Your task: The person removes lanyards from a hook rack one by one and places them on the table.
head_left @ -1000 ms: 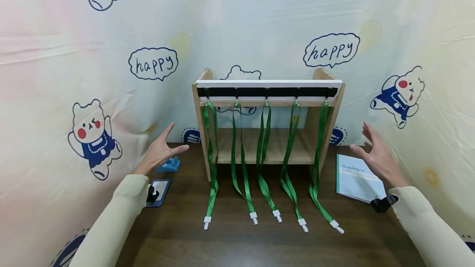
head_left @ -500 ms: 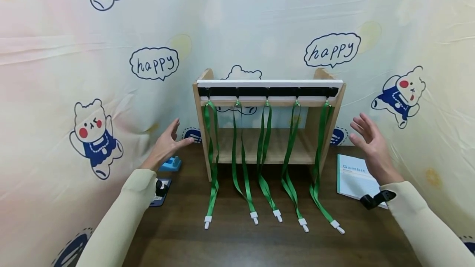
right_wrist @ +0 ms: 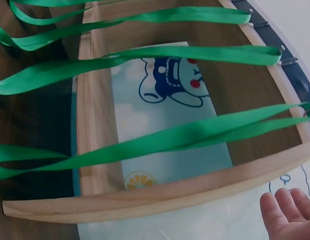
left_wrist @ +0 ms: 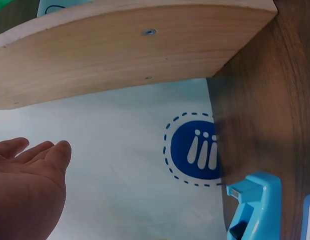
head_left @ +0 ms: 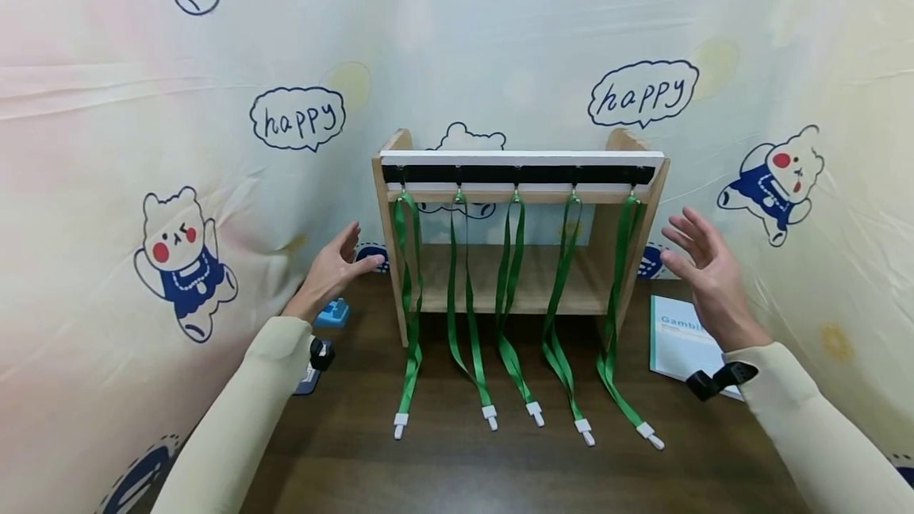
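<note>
A small wooden shelf [head_left: 391, 205] stands on the dark table against the cartoon-print backdrop. Under its white top runs a black hook rail [head_left: 517, 175]. Several green lanyards [head_left: 409, 316] hang from the hooks, their white clips [head_left: 401, 423] lying on the table. My left hand [head_left: 334, 270] is open, just left of the shelf's left side panel [left_wrist: 129, 50], touching nothing. My right hand [head_left: 703, 270] is open beside the right side panel [head_left: 639, 228], holding nothing. In the right wrist view the lanyards [right_wrist: 160, 137] cross the shelf frame [right_wrist: 144, 200] and my fingertips [right_wrist: 287, 210] show below.
A blue tape dispenser [head_left: 332, 312] and a dark card-like object [head_left: 309, 379] lie left of the shelf, near my left wrist. A pale booklet reading "Gambit" [head_left: 678, 343] lies at the right. The backdrop [head_left: 178, 141] closes in behind and on both sides.
Both hands have moved inward toward the shelf's side panels, the left rightward and the right leftward. The lanyards and shelf have not moved.
</note>
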